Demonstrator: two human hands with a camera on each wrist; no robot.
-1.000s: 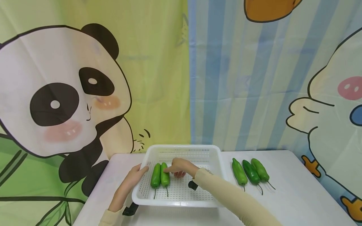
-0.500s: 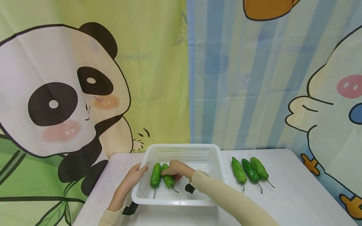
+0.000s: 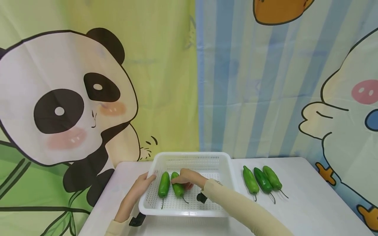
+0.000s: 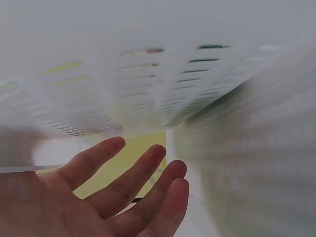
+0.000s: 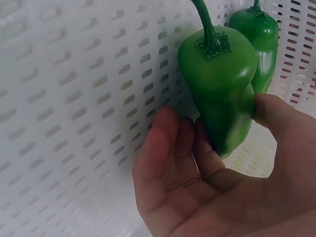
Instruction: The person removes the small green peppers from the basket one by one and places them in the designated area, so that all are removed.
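Inside the white perforated basket (image 3: 193, 213), my right hand (image 3: 191, 177) pinches a green pepper (image 5: 217, 74) between thumb and curled fingers. Its stem points back toward me, angled to the right. To its left lies a second green pepper (image 3: 163, 185), whose stem end also appears behind the first in the right wrist view. My left hand (image 3: 141, 186) holds the basket's left rim, thumb hooked over the top. From below, the left wrist view shows that hand's fingers (image 4: 143, 190) outside the slotted wall, slightly bent; the thumb is hidden there.
Right of the basket, three more green peppers lie side by side on the white table (image 3: 310, 203), among them a darker one (image 3: 263, 182) in the middle. A printed curtain (image 3: 168, 82) hangs just behind the table's back edge.
The pepper under my right hand has shifted slightly right, away from the left one, and turned so its stem slants right. My left hand has stayed on the rim.
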